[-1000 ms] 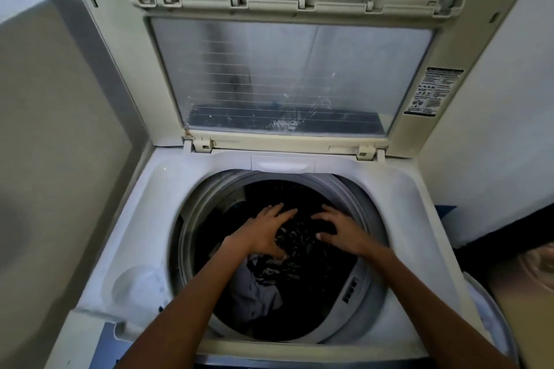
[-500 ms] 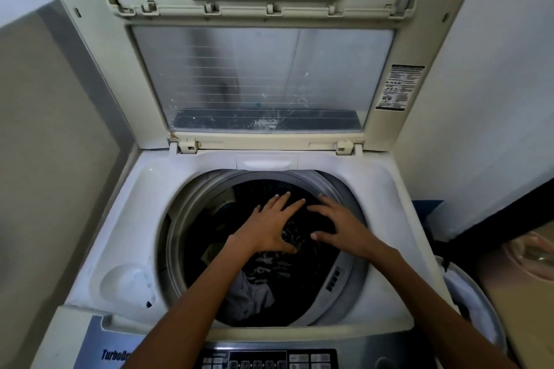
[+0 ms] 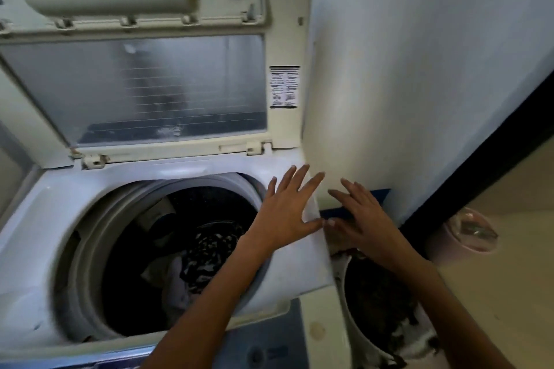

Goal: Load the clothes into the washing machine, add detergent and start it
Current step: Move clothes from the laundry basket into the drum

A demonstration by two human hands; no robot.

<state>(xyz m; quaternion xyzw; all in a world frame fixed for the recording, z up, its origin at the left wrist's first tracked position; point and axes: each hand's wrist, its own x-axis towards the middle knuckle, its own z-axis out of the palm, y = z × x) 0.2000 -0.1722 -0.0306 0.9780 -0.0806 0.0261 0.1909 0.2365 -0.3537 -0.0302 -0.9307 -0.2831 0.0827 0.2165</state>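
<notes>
Clothes [image 3: 209, 249] in drum [image 3: 87, 249], laundry [image 3: 377, 293] (dark) in basket [image 3: 348, 311]

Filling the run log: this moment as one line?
step: loading | left hand: open, over washer rim | right hand: open, right of washer, near basket | drum: clothes inside | lid: up

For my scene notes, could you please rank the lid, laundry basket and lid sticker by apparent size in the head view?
1. lid
2. laundry basket, partly hidden
3. sticker, clearly smallest
</notes>
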